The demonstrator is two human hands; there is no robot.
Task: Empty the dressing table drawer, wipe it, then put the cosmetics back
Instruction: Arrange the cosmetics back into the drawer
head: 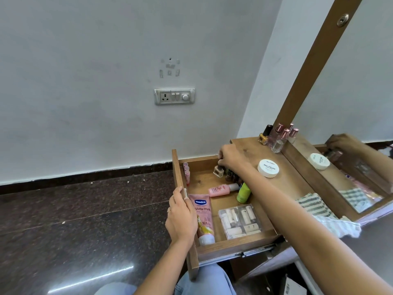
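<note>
The right hand's fingers (221, 162) are bunched in a pinch on the cap of a small square glass bottle (219, 171), clear with a brownish tint, which sits tilted near the far end of the drawer (203, 179). The right hand (232, 158) reaches in from over the tabletop (297, 184). The left hand (181, 218) grips the drawer's front panel, fingers (177, 198) curled over its top edge beside a small metal handle (a ring shows on one finger). The drawer is brown wood-grain board, pulled well out on a metal runner. Just beside the glass bottle stands a cluster of dark polishes (232, 177). Slim pink balms (186, 172) stand against the front panel. A pink bottle (220, 190) lies on its side, touching a round green bottle (243, 192). A soft pink tube (203, 218) with a white cap lies along the front panel and reads "Vaseline", "Gluta-Hya" and "10X". Next to it is a clear plastic box (240, 220) of cream cylinders. On the tabletop, a flat white jar (268, 168) reads "NAIL POLISH". A yellow polish (264, 136) with a black cap and clear perfumes (279, 139) with rose-metal caps stand against the mirror (350, 167). A green-and-white striped cloth (323, 211) drapes over the near edge.
</note>
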